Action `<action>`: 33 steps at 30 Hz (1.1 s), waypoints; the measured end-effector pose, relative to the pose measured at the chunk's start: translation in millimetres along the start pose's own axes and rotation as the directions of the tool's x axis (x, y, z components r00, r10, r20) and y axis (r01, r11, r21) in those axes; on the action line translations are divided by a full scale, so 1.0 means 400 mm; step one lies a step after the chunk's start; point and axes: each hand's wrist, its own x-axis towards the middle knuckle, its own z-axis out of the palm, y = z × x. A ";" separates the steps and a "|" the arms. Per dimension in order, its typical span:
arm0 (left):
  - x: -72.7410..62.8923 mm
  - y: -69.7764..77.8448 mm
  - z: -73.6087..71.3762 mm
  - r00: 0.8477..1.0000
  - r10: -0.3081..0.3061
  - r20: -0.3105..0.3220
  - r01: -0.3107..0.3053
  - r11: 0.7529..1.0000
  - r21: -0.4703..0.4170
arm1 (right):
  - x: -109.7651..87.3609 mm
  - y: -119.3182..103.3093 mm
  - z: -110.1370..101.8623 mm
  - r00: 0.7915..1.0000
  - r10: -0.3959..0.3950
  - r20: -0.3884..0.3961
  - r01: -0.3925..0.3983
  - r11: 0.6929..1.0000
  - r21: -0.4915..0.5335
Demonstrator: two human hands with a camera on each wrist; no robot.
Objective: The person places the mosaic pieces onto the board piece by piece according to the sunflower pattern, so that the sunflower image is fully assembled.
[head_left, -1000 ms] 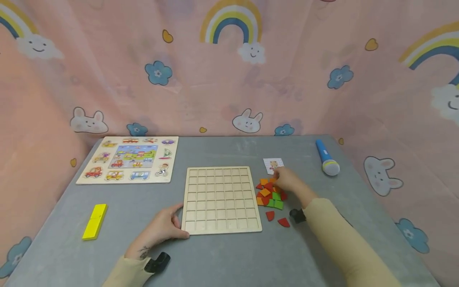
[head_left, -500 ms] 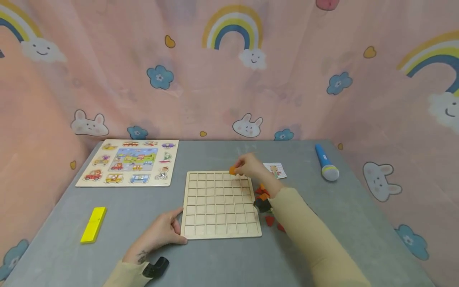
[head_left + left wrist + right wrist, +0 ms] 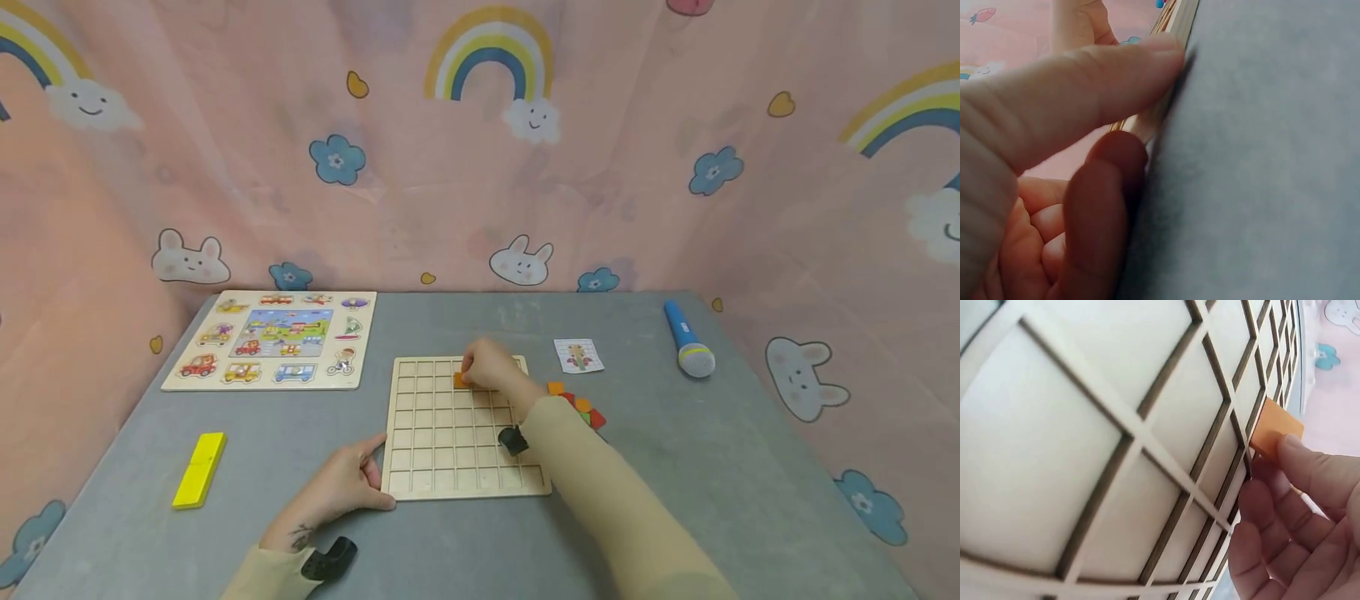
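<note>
A square wooden grid board [image 3: 435, 437] lies in the middle of the grey table. My left hand [image 3: 348, 479] holds its lower left corner, thumb at the bottom and fingers along the left side. Close up in the left wrist view, the thumb [image 3: 1104, 81] touches the board's edge and the other fingers are curled. Over the board's top row, my right hand [image 3: 491, 367] pinches an orange square tile [image 3: 1275, 430] between thumb and fingers. The tile is tilted against the grid lines in the right wrist view. Red, orange and green tiles [image 3: 582, 405] lie right of the board, partly hidden by the sleeve.
A small picture card [image 3: 579, 356] lies behind the loose tiles. At the far right is a blue toy microphone [image 3: 686, 340]. A vehicle picture puzzle [image 3: 191, 342] lies at the back left, with a yellow block [image 3: 199, 471] in front. A pink printed curtain [image 3: 420, 183] hangs behind.
My right hand has left the tile pile beside the card and moved left, carrying the orange tile over the board's top row. My left hand has stayed at the board's corner.
</note>
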 end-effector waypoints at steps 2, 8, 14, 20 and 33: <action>0.001 0.000 0.000 1.000 -0.002 0.000 0.002 1.000 0.000 | 0.000 -0.002 0.004 1.000 -0.002 0.004 0.002 1.000 -0.011; -0.004 -0.002 0.001 1.000 -0.010 -0.008 0.010 1.000 0.006 | -0.001 -0.014 0.019 1.000 0.017 0.013 -0.015 0.994 -0.110; -0.004 0.000 0.002 1.000 -0.020 -0.010 0.020 1.000 0.013 | -0.017 -0.015 -0.031 0.999 0.003 0.034 0.002 0.989 -0.148; 0.001 0.001 0.001 1.000 -0.022 -0.014 0.023 1.000 0.017 | -0.057 0.061 -0.149 0.999 0.035 -0.039 -0.040 0.990 -0.135; -0.003 0.008 -0.003 1.000 -0.026 0.002 0.025 0.999 0.021 | -0.117 0.194 -0.139 0.985 0.155 0.077 -0.131 0.957 -0.258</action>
